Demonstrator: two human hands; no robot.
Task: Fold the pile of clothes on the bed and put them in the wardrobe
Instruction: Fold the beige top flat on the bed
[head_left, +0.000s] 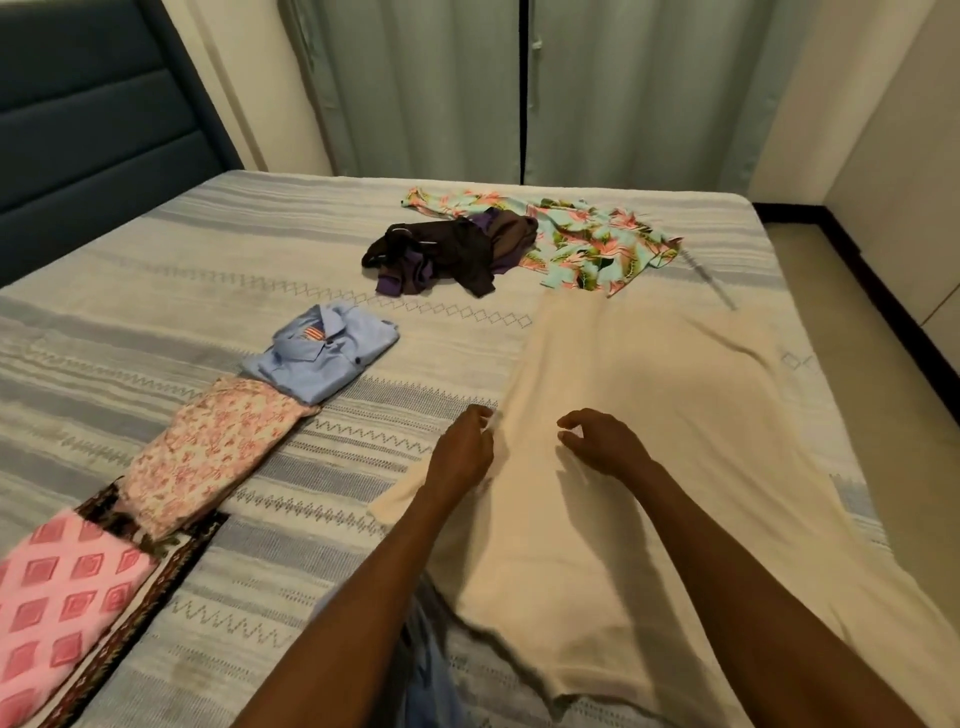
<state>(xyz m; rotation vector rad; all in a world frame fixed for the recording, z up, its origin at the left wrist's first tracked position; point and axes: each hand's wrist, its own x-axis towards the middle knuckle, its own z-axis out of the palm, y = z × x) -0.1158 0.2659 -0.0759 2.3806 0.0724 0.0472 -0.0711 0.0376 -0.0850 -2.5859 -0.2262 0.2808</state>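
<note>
The cream garment (649, 426) lies spread flat on the bed (208, 270), ready for folding. The left hand (465, 447) pinches its left edge; the right hand (605, 441) hovers above it, loosely curled, holding nothing.

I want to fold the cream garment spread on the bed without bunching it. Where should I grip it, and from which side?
Probably pinch the cream garment at its left long edge, where the left hand already is, and at a second point along that edge. It lies flat and lengthwise away from you, so coming from the left lets you carry that edge across to the right.
</note>
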